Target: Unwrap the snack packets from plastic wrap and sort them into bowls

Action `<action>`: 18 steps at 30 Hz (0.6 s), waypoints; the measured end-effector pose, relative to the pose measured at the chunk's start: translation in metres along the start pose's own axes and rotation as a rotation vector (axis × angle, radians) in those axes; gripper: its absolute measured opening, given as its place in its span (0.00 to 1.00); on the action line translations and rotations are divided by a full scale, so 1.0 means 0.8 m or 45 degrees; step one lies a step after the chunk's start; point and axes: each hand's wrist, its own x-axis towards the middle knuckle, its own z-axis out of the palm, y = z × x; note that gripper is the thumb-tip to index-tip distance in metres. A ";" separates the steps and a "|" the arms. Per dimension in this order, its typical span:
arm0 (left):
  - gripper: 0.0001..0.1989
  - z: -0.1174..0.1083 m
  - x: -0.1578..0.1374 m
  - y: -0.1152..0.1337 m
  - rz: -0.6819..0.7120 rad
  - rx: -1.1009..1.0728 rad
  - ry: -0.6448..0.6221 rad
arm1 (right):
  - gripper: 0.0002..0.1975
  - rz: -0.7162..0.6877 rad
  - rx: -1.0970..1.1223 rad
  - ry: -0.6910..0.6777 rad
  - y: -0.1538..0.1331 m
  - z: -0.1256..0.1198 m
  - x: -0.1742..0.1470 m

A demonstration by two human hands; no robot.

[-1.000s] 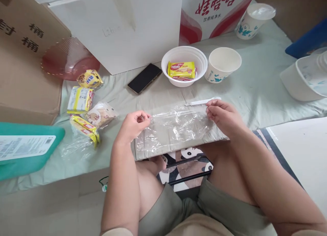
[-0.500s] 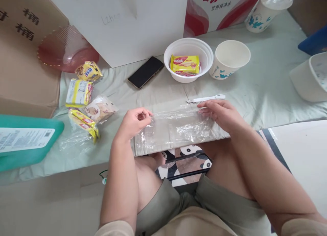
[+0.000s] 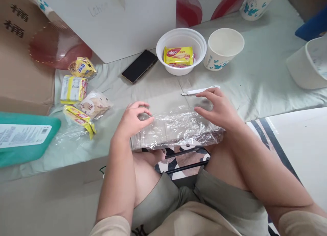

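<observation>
**Both your hands loose above crinkled film**

Your white plastic bowl (image 3: 180,72) holds yellow-and-red wafer packets (image 3: 178,55), stacked flat inside its stepped round rim. Just beside it, a paper cup (image 3: 220,55) printed with blue-green leaves stands upright, flaring to a rolled lip. At the right edge sits a white tub (image 3: 300,69); you cannot tell what is in it. Over on the left, a clear bag (image 3: 95,105) wraps something tan, near a ribbed red dish (image 3: 62,47).

The clear film (image 3: 176,125), wrinkled and glossy, lies along the near edge of the smooth pale-green cloth (image 3: 258,69), between your hands. Your left hand (image 3: 127,122) curves at its left end, thumb and fingers apart; whether the thumb touches it, you cannot tell. Your right hand (image 3: 221,110) is spread, fingertips by the slim white cutter (image 3: 199,91); contact there is unclear. Your flat black phone (image 3: 140,66) lies near the bowl.
</observation>
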 end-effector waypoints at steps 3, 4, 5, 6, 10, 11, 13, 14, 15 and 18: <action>0.06 0.005 0.000 -0.002 -0.025 0.005 -0.002 | 0.18 -0.086 0.027 -0.019 -0.002 -0.003 -0.008; 0.06 0.006 0.000 -0.002 -0.031 -0.005 0.004 | 0.18 -0.112 0.023 -0.061 -0.001 -0.003 -0.011; 0.05 0.006 0.000 -0.003 -0.037 -0.016 0.012 | 0.19 -0.124 -0.002 -0.124 0.001 -0.003 -0.015; 0.05 0.006 0.000 -0.004 -0.042 -0.025 0.020 | 0.20 -0.115 -0.050 -0.193 0.004 -0.002 -0.018; 0.05 0.005 0.001 0.001 -0.029 -0.019 0.018 | 0.15 -0.020 -0.252 -0.292 0.012 0.006 -0.025; 0.06 0.005 0.001 0.004 -0.008 -0.003 -0.002 | 0.11 -0.023 -0.251 -0.279 0.012 0.007 -0.025; 0.12 0.007 0.002 0.010 0.040 0.040 -0.044 | 0.03 -0.043 -0.173 -0.248 0.010 0.007 -0.023; 0.15 0.009 0.003 0.014 0.054 0.055 -0.059 | 0.01 -0.041 -0.110 -0.235 0.008 0.007 -0.021; 0.15 0.012 0.003 0.016 0.052 0.047 -0.069 | 0.01 -0.028 -0.037 -0.218 0.006 0.006 -0.019; 0.11 0.021 0.006 0.018 -0.029 -0.154 -0.079 | 0.05 0.068 0.199 -0.058 0.004 0.006 -0.011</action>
